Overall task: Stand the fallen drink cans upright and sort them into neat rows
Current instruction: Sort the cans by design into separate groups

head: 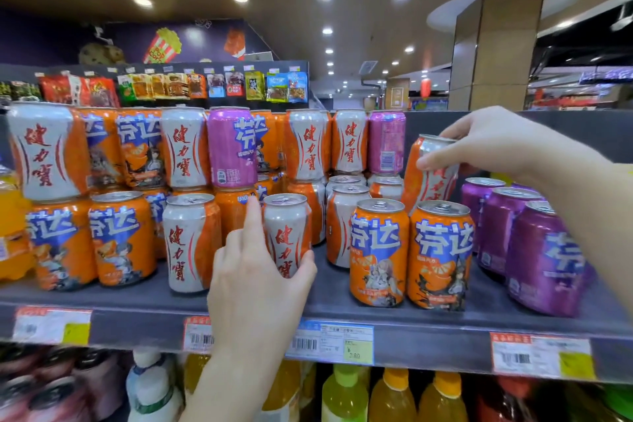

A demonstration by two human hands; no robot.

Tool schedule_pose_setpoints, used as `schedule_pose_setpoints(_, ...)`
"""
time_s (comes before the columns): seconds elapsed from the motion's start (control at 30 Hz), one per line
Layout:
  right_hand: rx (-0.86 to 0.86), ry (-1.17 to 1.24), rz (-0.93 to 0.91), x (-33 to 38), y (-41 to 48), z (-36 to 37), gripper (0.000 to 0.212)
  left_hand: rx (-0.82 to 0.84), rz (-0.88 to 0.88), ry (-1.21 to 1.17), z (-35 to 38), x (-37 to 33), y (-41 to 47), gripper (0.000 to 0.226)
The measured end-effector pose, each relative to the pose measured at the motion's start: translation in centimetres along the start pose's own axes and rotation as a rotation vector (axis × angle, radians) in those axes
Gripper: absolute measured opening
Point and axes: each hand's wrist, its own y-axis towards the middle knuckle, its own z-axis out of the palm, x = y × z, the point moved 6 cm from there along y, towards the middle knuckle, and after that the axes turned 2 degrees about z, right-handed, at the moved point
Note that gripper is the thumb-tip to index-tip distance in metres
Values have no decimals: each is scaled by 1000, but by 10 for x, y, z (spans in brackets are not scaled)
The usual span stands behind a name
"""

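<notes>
Head view shows us both hands at the shelf point(342, 313). Our left hand point(255, 271) wraps a white can point(287, 233) standing on the front row: thumb on its lower right side, index finger up along its left, so the fingers are closed round the can's lower half. Our right hand point(493, 144) pinches the top of a tilted can point(430, 171), thumb across the front below the rim, fingers over the lid; it leans left, above the two orange cans point(409, 250). We judge these cans rigid, smooth and a little slippery, fairly heavy if full, and easily dented. Gripping mid-body gives surer control than the rim.
</notes>
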Motion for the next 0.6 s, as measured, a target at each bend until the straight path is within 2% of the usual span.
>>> schedule_pose_setpoints(0.3,136,-112,100,-7,4,31,41,160,31,29,21,-11,24,93)
schedule_pose_setpoints(0.4,151,-123,108,-6,3,41,48,229,43,48,29,-11,40,92)
schedule_pose_setpoints(0.6,160,-142,93,-6,1,50,62,250,87,-21,38,-4,50,96)
